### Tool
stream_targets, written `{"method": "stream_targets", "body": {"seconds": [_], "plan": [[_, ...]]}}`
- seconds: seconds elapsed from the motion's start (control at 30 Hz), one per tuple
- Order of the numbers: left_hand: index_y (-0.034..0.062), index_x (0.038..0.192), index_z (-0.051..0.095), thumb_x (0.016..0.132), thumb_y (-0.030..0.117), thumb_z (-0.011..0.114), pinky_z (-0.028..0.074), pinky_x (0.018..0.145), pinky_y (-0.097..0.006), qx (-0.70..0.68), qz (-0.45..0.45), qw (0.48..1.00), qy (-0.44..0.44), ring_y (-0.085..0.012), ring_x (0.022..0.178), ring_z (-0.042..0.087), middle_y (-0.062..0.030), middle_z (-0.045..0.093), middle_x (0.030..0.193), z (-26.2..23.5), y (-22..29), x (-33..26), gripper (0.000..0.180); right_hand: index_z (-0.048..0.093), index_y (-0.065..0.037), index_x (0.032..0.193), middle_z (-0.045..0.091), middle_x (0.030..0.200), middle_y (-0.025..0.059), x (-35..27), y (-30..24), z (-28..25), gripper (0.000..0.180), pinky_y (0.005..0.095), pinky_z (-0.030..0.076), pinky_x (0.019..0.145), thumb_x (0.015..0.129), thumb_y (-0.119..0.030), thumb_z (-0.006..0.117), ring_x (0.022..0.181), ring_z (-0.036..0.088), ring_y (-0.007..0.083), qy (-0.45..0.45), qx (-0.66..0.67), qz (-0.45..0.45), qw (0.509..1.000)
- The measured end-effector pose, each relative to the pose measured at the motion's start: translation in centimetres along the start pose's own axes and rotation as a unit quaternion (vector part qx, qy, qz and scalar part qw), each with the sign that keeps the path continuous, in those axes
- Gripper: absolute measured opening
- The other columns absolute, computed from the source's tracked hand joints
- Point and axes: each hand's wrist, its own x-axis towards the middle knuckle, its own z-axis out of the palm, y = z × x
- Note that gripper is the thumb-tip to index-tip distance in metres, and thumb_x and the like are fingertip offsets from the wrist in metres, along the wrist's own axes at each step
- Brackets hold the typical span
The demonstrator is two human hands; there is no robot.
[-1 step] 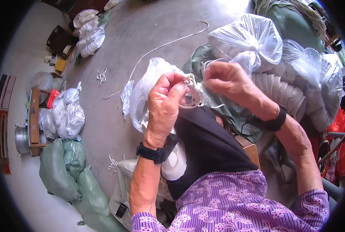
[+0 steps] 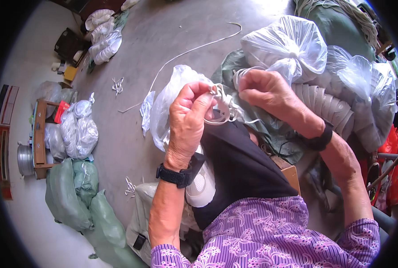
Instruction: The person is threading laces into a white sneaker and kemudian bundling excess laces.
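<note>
Over my lap, my left hand (image 2: 191, 114) is closed in a pinch, thumb against fingertips, on a small looped bundle of white shoelace (image 2: 225, 105). A loose end hangs from its right side. Just right of it, my right hand (image 2: 263, 87) has curled fingers, with a loop of the white lace (image 2: 237, 78) showing at the fingertips. Its thumb and fingers partly hide the grip. Below my left wrist, a white shoe piece with perforations (image 2: 202, 185) lies against my dark trousers (image 2: 234, 161).
Clear plastic bags of white shoe parts (image 2: 292, 49) stand at the right, beside nested pale uppers (image 2: 324, 105). A crumpled clear bag (image 2: 170, 98) lies beyond my left hand. A long white cord (image 2: 181, 54) trails across the floor. Green sacks (image 2: 69, 196) line the left.
My right hand has shifted slightly to the right, away from the bundle. The lace loops at my left fingertips have changed shape a little.
</note>
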Motion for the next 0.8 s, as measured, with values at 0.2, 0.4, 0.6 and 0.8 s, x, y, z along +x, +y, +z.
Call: {"method": "stream_targets", "body": {"seconds": [0.2, 0.4, 0.6, 0.8], "plan": [[0.0040, 0.105, 0.057, 0.090, 0.009, 0.057, 0.044, 0.062, -0.019, -0.012, -0.010, 1.000, -0.005, -0.0036, 0.063, 0.052, -0.0007, 0.061, 0.081, 0.8, 0.1, -0.4, 0.016, 0.059, 0.000, 0.102, 0.060, 0.091, -0.0005, 0.0, 0.0, 2.0, 0.025, 0.0213, 0.044, 0.074, 0.089, -0.021, 0.063, 0.083, 0.055, 0.0053, -0.101, 0.206, 0.057, 0.972], [0.0068, 0.101, 0.058, 0.090, 0.009, 0.055, 0.042, 0.056, -0.018, -0.087, 0.025, 0.996, 0.022, -0.0031, 0.061, 0.049, 0.0017, 0.057, 0.077, -1.8, 0.5, -0.7, 0.011, 0.064, -0.001, 0.089, 0.062, 0.080, -0.0006, 0.0, 0.9, 0.0, 0.007, 0.0210, 0.045, 0.068, 0.084, -0.005, 0.062, 0.074, 0.055, 0.0064, -0.010, 0.080, 0.016, 0.997], [0.0068, 0.098, 0.058, 0.089, 0.005, 0.053, 0.038, 0.055, -0.019, -0.166, 0.061, 0.977, 0.115, -0.0036, 0.052, 0.037, 0.0014, 0.056, 0.071, -6.4, 2.8, -1.1, 0.011, 0.063, -0.009, 0.089, 0.056, 0.076, -0.0046, -1.1, 4.3, -6.2, 0.005, 0.0193, 0.042, 0.065, 0.084, -0.011, 0.063, 0.066, 0.050, 0.0029, 0.146, 0.242, 0.077, 0.956], [0.0071, 0.099, 0.058, 0.089, 0.005, 0.054, 0.037, 0.054, -0.019, -0.203, 0.076, 0.969, 0.116, -0.0036, 0.051, 0.036, 0.0012, 0.056, 0.072, -5.9, 2.4, -0.3, 0.011, 0.060, -0.010, 0.094, 0.054, 0.074, -0.0047, -2.1, 4.7, -9.3, 0.008, 0.0226, 0.047, 0.070, 0.086, -0.010, 0.062, 0.067, 0.051, 0.0048, 0.157, 0.305, 0.043, 0.938]]}}
